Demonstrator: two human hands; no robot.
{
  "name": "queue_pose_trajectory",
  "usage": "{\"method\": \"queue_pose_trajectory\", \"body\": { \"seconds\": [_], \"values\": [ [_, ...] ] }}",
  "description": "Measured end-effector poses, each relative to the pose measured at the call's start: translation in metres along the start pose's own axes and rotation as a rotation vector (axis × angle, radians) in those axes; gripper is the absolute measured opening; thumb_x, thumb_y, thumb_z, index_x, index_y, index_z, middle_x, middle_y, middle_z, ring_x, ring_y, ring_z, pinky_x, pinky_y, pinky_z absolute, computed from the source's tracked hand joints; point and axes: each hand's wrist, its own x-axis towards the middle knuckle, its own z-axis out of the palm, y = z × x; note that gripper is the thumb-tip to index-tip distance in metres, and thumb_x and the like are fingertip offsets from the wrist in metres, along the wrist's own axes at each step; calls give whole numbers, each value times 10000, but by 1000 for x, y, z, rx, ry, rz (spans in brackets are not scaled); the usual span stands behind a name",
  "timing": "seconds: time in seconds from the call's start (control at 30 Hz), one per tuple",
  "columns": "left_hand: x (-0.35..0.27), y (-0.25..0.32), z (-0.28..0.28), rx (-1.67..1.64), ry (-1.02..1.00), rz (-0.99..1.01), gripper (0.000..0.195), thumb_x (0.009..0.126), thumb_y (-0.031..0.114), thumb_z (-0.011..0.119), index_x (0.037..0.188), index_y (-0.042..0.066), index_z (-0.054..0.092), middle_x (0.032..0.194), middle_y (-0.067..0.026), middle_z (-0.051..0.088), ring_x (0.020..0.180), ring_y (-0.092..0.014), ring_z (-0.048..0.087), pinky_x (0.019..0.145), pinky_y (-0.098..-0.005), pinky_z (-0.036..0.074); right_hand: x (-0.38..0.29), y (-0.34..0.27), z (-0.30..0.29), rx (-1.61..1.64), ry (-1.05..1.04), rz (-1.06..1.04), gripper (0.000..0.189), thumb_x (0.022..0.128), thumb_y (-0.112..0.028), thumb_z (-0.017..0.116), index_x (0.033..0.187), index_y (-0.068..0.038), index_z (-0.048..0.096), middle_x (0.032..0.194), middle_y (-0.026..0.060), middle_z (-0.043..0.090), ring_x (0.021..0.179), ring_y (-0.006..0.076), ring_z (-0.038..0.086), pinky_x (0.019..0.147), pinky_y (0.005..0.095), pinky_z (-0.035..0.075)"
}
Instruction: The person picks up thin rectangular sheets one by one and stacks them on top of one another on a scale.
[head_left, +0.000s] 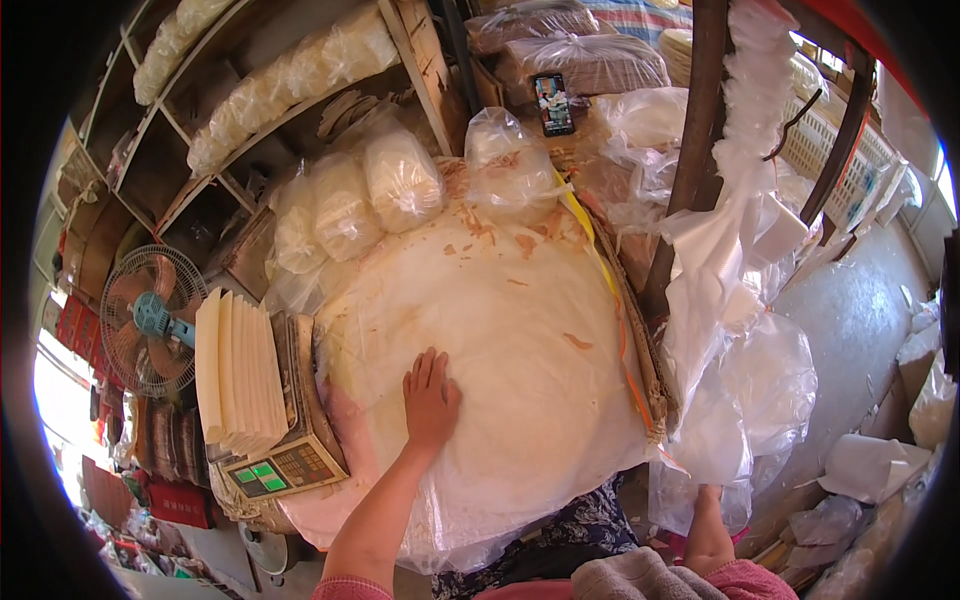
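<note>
My left hand (431, 401) rests palm down on the pale, plastic-covered work table (517, 360), its fingers slightly apart and nothing in it. My right arm reaches down at the lower right; the hand itself is hidden behind clear plastic bags (705, 450) hanging beside the table. To the left, a stack of thin cream-coloured sheets (244, 375) stands on a digital scale (289, 469) with a lit green display. Brownish flakes (577, 341) lie scattered on the table cover. Filled clear bags (405, 180) stand along the far edge, with another bag (510, 165) to their right.
A fan (154, 319) stands left of the scale. Shelves (247, 142) with bagged goods rise at the back left. A phone (553, 105) is propped beyond the table. A dark post (694, 150) and hanging white plastic (712, 262) border the right side.
</note>
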Motion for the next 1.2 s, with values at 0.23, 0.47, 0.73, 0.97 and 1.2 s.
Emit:
{"method": "queue_pose_trajectory", "body": {
  "seconds": [0.23,0.47,0.73,0.97,1.2],
  "values": [
    [1,1,0,11,10,6,482,914,162,531,1381,56,478,1493,-157,411,1393,-346,344,1135,-514,246,-1,-4,2,-2,3,8,383,902,-222,510,1261,-134,611,1270,83,626,1066,248,628,754,363,564],
    [0,0,2,13,23,10,481,913,165,532,1380,59,480,1489,-158,416,1389,-347,350,1132,-514,250,-13,7,29,-46,-4,6,391,903,-218,512,1274,-142,607,1279,77,622,1068,245,627,741,360,569],
    [1,0,3,11,15,-7,476,918,173,525,1380,66,480,1488,-154,420,1392,-339,351,1137,-509,248,-7,35,72,-86,62,-83,410,823,-157,658,1221,-83,591,1116,120,670,970,340,655,760,417,555],
    [0,-1,1,17,34,1,463,922,179,518,1370,63,487,1476,-152,433,1383,-337,366,1130,-508,262,-25,50,73,191,378,-299,477,746,-35,616,1222,-36,590,1072,228,658,995,413,631,865,463,508],
    [0,-7,9,55,75,90,457,927,169,521,1365,40,495,1442,-189,462,1338,-376,410,1099,-523,302,-34,35,69,231,158,-12,388,804,-152,579,1168,-23,613,980,216,670,906,390,645,788,460,511]
  ]
}}
